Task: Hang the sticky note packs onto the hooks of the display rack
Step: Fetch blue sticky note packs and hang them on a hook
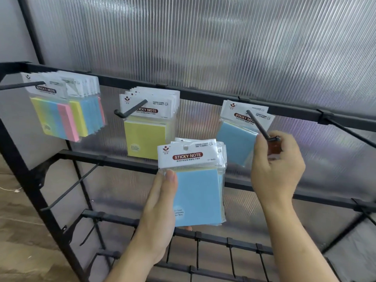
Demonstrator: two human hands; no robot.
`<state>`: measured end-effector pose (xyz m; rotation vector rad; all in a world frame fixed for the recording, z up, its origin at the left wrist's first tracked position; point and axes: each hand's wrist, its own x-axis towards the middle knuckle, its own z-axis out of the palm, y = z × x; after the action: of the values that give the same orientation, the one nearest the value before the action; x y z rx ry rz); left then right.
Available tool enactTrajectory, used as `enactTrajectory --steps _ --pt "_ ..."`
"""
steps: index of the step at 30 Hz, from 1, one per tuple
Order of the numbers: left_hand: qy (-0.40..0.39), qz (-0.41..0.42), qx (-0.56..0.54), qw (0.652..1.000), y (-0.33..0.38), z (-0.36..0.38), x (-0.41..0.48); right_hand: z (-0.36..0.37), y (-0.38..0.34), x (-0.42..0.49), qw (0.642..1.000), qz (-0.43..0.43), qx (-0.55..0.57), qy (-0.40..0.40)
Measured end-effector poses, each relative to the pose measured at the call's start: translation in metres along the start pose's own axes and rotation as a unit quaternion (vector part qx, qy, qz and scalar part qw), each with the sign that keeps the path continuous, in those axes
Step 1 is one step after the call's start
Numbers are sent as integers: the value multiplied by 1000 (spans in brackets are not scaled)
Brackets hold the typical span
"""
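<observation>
My left hand [160,210] grips a stack of blue sticky note packs [197,192] upright in front of the black display rack [203,94], thumb on the front pack. To the right, one blue pack [236,141] hangs far back on a black hook [256,123]. My right hand [276,171] is at that hook's front end, fingers curled round its upturned tip. Yellow packs [144,137] fill the middle hook, and multicoloured packs [61,117] hang on the far left hook.
A bare hook [350,133] juts from the top bar at the right. More bare hooks [71,188] stick out from the lower bars at left. A ribbed translucent panel [223,47] backs the rack. Wooden floor [20,251] lies at lower left.
</observation>
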<state>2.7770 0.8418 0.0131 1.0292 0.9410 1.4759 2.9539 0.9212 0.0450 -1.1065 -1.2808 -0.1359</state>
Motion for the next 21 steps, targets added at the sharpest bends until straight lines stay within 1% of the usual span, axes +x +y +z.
enactTrajectory --steps 2,4,5,7,12,16,21 --pt "-11 -4 0 1000 -1 2 1 -10 -13 -12 995 20 80 -54" --pt "-24 -3 -7 1000 -2 5 2 -18 -31 -19 979 33 153 -128" --pt "-29 -1 -10 1000 -2 6 2 -21 -38 -22 972 34 172 -157" --pt "-37 8 -16 999 -3 9 2 -24 -46 -26 967 32 180 -176" --pt "-63 20 -32 997 -4 14 1 -31 -50 -33 977 0 144 -155" --pt "-64 26 -27 997 -4 15 0 -35 -52 -35 985 -27 123 -117" --pt "-49 23 -42 998 -1 17 0 -39 -57 -39 992 -48 108 -34"
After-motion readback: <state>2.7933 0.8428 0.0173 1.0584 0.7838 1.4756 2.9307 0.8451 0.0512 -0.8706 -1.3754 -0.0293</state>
